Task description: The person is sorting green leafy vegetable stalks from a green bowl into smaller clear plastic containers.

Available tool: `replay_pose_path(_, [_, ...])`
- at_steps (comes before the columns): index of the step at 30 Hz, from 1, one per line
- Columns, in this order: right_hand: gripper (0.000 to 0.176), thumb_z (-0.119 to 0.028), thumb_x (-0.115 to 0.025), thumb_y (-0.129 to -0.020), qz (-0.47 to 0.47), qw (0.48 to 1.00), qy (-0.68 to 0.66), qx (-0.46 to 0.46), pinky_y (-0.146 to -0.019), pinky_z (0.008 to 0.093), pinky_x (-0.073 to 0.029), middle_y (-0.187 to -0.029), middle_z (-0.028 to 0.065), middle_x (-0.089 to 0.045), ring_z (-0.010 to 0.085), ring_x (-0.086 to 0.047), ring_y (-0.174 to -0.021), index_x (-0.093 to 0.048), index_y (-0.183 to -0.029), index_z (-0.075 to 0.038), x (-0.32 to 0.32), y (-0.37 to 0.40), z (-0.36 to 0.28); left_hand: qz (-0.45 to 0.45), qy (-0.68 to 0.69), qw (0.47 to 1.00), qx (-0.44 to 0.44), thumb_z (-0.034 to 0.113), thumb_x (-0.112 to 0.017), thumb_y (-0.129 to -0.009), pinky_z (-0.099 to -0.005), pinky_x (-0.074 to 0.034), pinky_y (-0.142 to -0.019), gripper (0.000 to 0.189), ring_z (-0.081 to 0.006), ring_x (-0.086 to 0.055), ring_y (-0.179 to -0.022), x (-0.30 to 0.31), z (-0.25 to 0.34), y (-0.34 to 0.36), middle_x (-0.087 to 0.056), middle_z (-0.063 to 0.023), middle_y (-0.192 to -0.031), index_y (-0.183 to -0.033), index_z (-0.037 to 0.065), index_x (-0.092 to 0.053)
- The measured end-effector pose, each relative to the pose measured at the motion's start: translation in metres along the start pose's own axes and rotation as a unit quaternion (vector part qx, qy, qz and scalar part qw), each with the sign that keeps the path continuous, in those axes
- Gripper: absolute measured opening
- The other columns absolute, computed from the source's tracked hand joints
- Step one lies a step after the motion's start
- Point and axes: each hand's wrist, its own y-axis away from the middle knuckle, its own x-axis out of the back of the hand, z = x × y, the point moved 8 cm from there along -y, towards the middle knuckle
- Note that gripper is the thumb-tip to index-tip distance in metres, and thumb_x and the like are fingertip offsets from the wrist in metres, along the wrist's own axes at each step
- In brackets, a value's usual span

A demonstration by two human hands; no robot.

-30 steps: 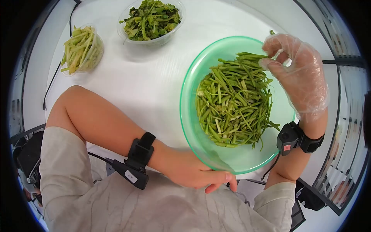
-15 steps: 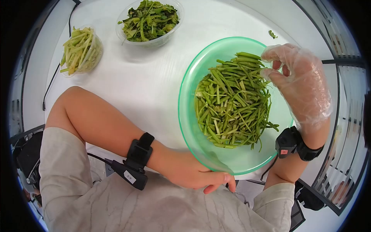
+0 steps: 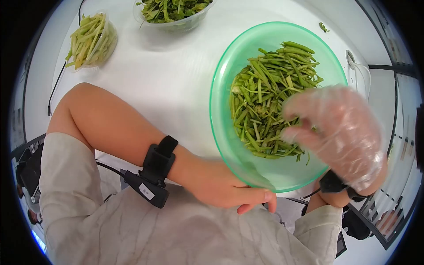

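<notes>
A translucent green plastic basin [image 3: 215, 95] holds a heap of cut green vegetable stems [image 3: 269, 106]. My left hand [image 3: 225, 187], bare, grips the basin's near rim, thumb lying along the edge and the other fingers partly hidden by it. Over the right side of the heap hovers my right hand [image 3: 335, 128] in a clear plastic glove, slightly blurred. Its thumb and curled fingers are apart, with stems showing in the gap and nothing visibly held.
At the back stands a clear tub of leafy greens [image 3: 174, 13]. A smaller clear tub of pale stems [image 3: 90, 42] is at the far left. One leaf scrap [image 3: 323, 27] lies on the white table [image 3: 176, 75] beyond the basin, near a cable hole [image 3: 350, 57].
My right hand has come from the basin's far right rim toward me, over the heap. My left hand keeps its place on the rim. The view has shifted slightly.
</notes>
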Motion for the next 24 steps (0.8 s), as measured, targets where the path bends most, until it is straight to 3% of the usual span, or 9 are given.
replay_pose_path(8, [0.017, -0.005, -0.079, -0.079, -0.043, 0.997, 0.056, 0.03, -0.066, 0.0422, -0.053, -0.083, 0.0131, -0.071, 0.031, -0.068, -0.07, -0.072, -0.095, -0.004, -0.043, -0.013, -0.029, 0.024, 0.003, 0.999, -0.029, 0.026, -0.044, -0.115, -0.031, -0.051, -0.078, 0.034, -0.0125, -0.061, -0.078, 0.0, -0.004, -0.001, -0.065, 0.0018, -0.081, -0.127, 0.007, -0.068])
replay_pose_path(18, [0.02, -0.003, -0.079, -0.074, -0.093, 0.988, 0.122, 0.029, -0.065, 0.0468, -0.052, -0.079, 0.0117, -0.069, 0.0359, -0.067, -0.07, -0.07, -0.092, -0.005, -0.037, -0.006, -0.038, 0.018, 0.014, 1.0, 0.001, 0.027, -0.043, -0.115, -0.0311, -0.051, -0.078, 0.034, -0.0125, -0.06, -0.078, 0.001, -0.006, -0.003, -0.064, 0.002, -0.08, -0.126, 0.008, -0.069])
replay_pose_path(20, [0.02, -0.003, -0.079, -0.073, -0.058, 0.994, 0.091, 0.019, -0.065, 0.0477, -0.052, -0.078, 0.0115, -0.068, 0.0368, -0.067, -0.07, -0.07, -0.091, -0.005, -0.016, -0.005, -0.029, 0.021, 0.0, 1.0, -0.007, 0.028, -0.043, -0.115, -0.0309, -0.051, -0.077, 0.035, -0.012, -0.06, -0.077, 0.001, -0.004, -0.004, -0.064, 0.0021, -0.081, -0.128, 0.008, -0.068])
replay_pose_path(24, [0.019, 0.003, -0.076, -0.074, 0.052, 0.997, -0.029, -0.038, -0.064, 0.036, -0.05, -0.082, 0.0084, -0.068, 0.024, -0.061, -0.069, -0.064, -0.089, -0.003, 0.023, -0.003, 0.015, 0.008, 0.007, 1.0, 0.016, 0.029, -0.041, -0.115, -0.0304, -0.051, -0.074, 0.037, -0.011, -0.059, -0.074, 0.002, 0.0, -0.002, -0.064, 0.0024, -0.083, -0.133, 0.009, -0.067])
